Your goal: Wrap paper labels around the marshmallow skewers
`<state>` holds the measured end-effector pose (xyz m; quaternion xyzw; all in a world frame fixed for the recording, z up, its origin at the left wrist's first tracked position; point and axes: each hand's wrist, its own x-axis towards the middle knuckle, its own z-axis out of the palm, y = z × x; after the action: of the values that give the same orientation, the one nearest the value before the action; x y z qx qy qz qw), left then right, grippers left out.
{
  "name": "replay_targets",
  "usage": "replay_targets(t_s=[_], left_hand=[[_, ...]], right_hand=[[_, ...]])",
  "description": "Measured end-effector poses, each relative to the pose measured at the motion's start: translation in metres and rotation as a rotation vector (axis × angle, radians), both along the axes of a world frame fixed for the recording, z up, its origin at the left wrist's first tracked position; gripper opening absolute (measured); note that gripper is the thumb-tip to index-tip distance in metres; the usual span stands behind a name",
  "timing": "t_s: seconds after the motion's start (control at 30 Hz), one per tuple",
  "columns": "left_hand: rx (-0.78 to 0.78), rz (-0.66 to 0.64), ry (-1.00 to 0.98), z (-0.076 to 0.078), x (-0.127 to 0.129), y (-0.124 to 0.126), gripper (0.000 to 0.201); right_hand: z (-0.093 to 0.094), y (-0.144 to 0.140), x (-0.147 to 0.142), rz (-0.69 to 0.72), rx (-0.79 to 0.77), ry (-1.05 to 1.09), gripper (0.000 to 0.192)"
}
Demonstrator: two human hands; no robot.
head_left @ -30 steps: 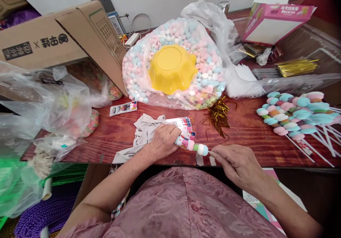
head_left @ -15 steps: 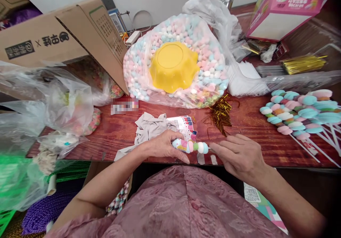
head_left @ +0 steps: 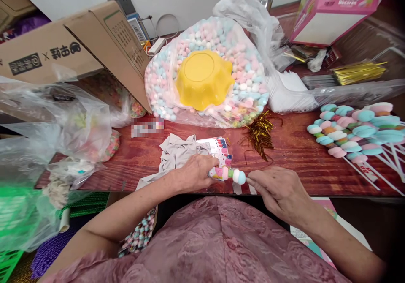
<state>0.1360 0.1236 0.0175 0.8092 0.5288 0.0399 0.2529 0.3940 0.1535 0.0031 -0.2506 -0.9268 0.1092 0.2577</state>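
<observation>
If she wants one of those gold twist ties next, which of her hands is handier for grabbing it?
Probably the right hand. The gold twist ties lie just beyond it on the table, and it only pinches the candy skewer by the stick end. The left hand grips the wrapped end, farther off.

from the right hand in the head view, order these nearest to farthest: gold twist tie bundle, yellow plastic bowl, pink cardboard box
1. Gold twist tie bundle: on the table just beyond the right hand.
2. Yellow plastic bowl: upside down on the candy bag, farther back and left.
3. Pink cardboard box: far back right corner.
</observation>
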Motion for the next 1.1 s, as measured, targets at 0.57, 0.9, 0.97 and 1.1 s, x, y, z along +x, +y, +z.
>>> replay_targets(t_s=[0.57,0.9,0.97,1.1], left_hand=[[-0.315,-0.166,-0.075,0.030,0.004,0.010,0.019],[-0.710,0.067,-0.662,0.009,0.020,0.015,0.027],[-0.554,0.011,-0.581,0.010,0.020,0.014,0.037],[-0.265,-0.018,-0.150,0.011,0.018,0.012,0.067]], right_hand=[[-0.004,0.014,0.001,-0.087,0.138,0.067,0.021],[0.023,0.028,0.009,-0.031,0.005,-0.023,0.026],[0.022,0.028,0.012,-0.033,-0.256,-0.017,0.031],[0.018,0.030,0.017,-0.074,-0.327,0.027,0.030]])
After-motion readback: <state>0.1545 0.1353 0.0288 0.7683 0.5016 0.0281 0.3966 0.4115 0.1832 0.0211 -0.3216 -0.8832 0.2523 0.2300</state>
